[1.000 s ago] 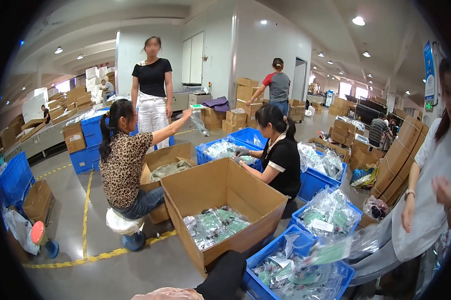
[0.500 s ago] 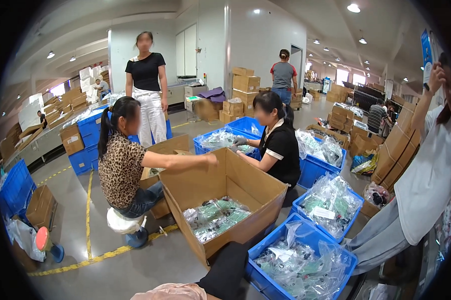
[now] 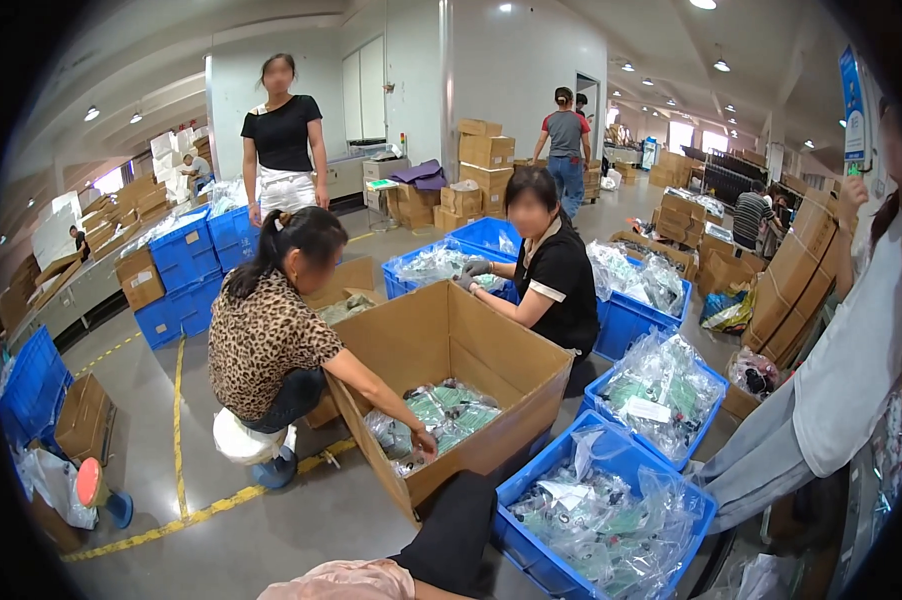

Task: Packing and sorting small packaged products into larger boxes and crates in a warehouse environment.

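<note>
Neither of my hands shows. Only my pink sleeve, a sliver of forearm and my dark trouser leg come in at the lower edge. Right in front of my knee stands a large open cardboard box, partly filled with clear plastic bags holding green and dark parts. A co-worker in a leopard-print top sits on a padded stool and has a hand down in the box, on the bags. Close to my right is a blue crate full of similar bags.
A second blue crate stands behind the near one. Across the box, a gloved co-worker bends at another blue crate. One person stands behind; another stands at the right. A small red-topped stool is at left.
The leopard-print co-worker has leaned forward and lowered an arm from above the box into it. The gloved co-worker's head has turned toward me. The view has shifted slightly.
</note>
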Action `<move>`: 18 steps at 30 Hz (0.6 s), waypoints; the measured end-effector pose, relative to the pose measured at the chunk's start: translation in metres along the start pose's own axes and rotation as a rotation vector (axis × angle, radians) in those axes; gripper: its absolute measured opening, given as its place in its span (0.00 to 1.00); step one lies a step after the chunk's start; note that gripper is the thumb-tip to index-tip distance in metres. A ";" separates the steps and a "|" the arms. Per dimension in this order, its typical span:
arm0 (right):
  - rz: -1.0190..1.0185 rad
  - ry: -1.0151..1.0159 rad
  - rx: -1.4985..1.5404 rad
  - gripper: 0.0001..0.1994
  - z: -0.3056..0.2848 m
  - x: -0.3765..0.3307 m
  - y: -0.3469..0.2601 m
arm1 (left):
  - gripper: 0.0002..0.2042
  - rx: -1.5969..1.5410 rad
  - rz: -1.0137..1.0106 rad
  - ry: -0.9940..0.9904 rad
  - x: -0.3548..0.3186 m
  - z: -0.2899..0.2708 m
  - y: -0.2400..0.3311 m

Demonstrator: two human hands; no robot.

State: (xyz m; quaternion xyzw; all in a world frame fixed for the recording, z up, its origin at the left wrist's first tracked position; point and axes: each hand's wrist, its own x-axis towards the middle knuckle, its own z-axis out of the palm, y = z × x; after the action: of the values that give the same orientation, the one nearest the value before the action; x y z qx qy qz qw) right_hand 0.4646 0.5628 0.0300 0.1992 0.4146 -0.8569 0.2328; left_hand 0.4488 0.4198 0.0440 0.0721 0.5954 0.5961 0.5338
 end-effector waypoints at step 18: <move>-0.092 0.061 -0.251 0.12 0.053 -0.048 -0.025 | 0.12 0.964 0.950 0.370 -0.172 -0.155 0.196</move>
State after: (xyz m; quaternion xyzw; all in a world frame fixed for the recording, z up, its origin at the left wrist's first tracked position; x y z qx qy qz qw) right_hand 0.4816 0.5450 0.1012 0.1753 0.5340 -0.8017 0.2035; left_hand 0.3007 0.2519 0.2494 0.4506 0.7784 0.4369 0.0138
